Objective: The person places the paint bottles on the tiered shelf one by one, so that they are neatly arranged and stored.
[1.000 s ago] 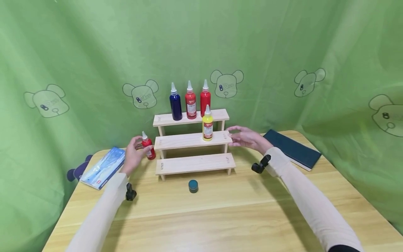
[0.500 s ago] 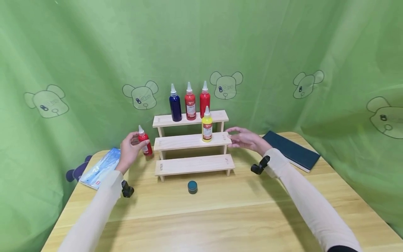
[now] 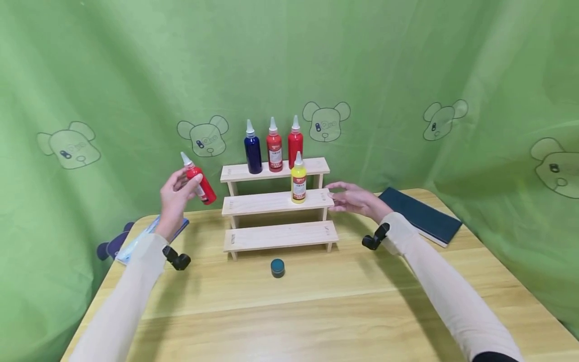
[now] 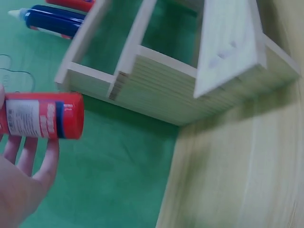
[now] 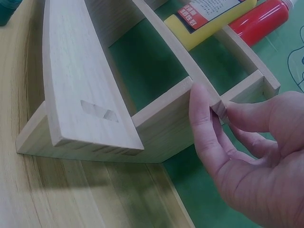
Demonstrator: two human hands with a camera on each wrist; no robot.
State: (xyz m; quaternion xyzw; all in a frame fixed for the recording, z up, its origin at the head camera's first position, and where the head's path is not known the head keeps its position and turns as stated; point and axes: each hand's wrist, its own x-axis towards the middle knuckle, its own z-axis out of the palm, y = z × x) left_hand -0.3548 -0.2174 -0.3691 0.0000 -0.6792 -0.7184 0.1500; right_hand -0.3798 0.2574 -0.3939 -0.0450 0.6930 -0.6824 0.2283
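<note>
My left hand [image 3: 172, 205] holds a red paint bottle [image 3: 206, 191] with a white pointed cap, raised above the table to the left of the three-step wooden shelf [image 3: 271, 235]. The bottle leans with its cap up and to the left. In the left wrist view, fingers [image 4: 46, 166] lie along the side of the red bottle [image 4: 28, 118]. My right hand [image 3: 357, 202] pinches the right end of the shelf's middle board, seen closely in the right wrist view. A yellow paint bottle [image 3: 298, 186] stands on that board. A blue bottle [image 3: 253, 156] and two red bottles [image 3: 275, 153] stand on the top board.
A small dark teal jar [image 3: 278, 268] sits on the table [image 3: 316, 322] in front of the shelf. A dark green book [image 3: 420, 213] lies at the right. A blue-and-white pad [image 3: 135, 246] lies partly hidden under the left arm. A green curtain [image 3: 384, 65] hangs behind.
My left hand has lifted the red bottle up and to the left, away from beside the shelf, and the bottle has tilted more. The right hand stays at the middle board.
</note>
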